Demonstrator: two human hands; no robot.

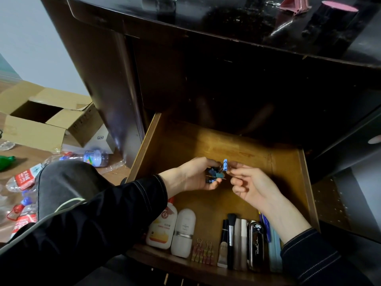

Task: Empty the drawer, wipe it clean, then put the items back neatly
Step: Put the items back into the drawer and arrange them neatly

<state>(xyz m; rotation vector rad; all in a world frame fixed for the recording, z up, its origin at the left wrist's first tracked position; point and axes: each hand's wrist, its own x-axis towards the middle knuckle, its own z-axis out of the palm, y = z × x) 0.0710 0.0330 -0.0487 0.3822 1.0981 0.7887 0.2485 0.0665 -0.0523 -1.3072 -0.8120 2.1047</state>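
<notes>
The wooden drawer (237,149) is pulled out below a dark cabinet. Above its middle my left hand (191,175) cups a bunch of blue and teal binder clips (214,176). My right hand (249,184) pinches one light blue binder clip (225,164) right beside that bunch. Along the drawer's front edge lie two white bottles (173,230), pink and yellow binder clips (203,251), a makeup brush (231,236), slim tubes (241,242), a black case (257,244) and blue pens (266,226).
The dark cabinet top (226,27) overhangs the drawer, with a pink item (292,4) and a pink-topped black cylinder (338,15) on it. Left on the floor lie an open cardboard box (41,120) and several plastic bottles (24,182). My knee (66,182) is left of the drawer.
</notes>
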